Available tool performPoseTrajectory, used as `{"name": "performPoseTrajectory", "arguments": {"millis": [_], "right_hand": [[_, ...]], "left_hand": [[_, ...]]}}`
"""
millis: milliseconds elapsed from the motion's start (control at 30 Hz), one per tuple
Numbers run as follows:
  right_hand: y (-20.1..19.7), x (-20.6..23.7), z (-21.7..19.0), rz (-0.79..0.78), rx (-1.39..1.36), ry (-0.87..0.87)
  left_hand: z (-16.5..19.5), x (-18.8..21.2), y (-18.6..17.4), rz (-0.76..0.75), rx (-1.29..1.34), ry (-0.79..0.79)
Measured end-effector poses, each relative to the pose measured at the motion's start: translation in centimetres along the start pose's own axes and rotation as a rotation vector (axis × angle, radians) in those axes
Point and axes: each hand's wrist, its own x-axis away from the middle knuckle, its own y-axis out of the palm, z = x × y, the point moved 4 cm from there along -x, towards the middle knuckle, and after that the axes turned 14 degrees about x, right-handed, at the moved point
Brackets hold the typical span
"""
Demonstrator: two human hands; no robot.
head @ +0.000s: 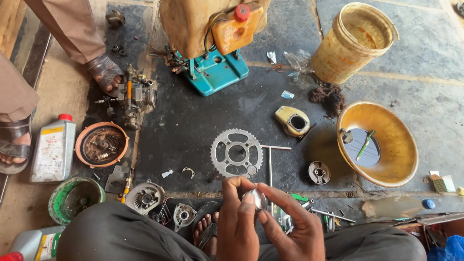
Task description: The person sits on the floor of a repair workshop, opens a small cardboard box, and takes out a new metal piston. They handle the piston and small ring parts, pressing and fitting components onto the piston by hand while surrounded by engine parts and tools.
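Where both hands meet low at centre, a small shiny metal part [258,198] sits pinched between them: the left hand [237,225] closes its fingertips on the part's left side, the right hand [294,228] closes thumb and forefinger on its right side and lower edge. The part lies at the fingertips, clear of both palms, above the person's knees and sandalled foot [206,228]. Just beyond the fingers on the stone floor [444,123]: a sprocket [236,153], a T-handled wrench [270,166] beside it, a small round hub [319,172] to the right. Further right: a yellow bowl [397,161] holding dark liquid and a green-handled tool. Left: an orange-rimmed round cover [102,144], a green tub [74,198], a grey oil can [52,149], a carburettor [135,97]. Far side: a woven basket [354,41], a teal-based engine [215,31], another person's sandalled feet [102,72].
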Motion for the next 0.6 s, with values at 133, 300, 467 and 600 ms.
{"name": "performPoseTrajectory", "arguments": {"millis": [133,300,467,600], "right_hand": [[-0.2,-0.6,0.0,0.031,-0.011,-0.086],[0.0,-0.5,-0.1,0.094,-0.041,-0.056],[-0.1,0.2,-1.1,0.17,0.071,-0.157],[0.3,0.8,-1.6,0.154,-0.004,-0.152]], "left_hand": [[-1.3,-0.3,-0.1,0.074,0.157,-0.222],[-1.6,-0.8,0.2,0.049,0.154,-0.206],[-1.7,0.4,0.9,0.036,0.287,-0.339],[0.4,0.6,1.4,-0.013,0.048,-0.096]]}}
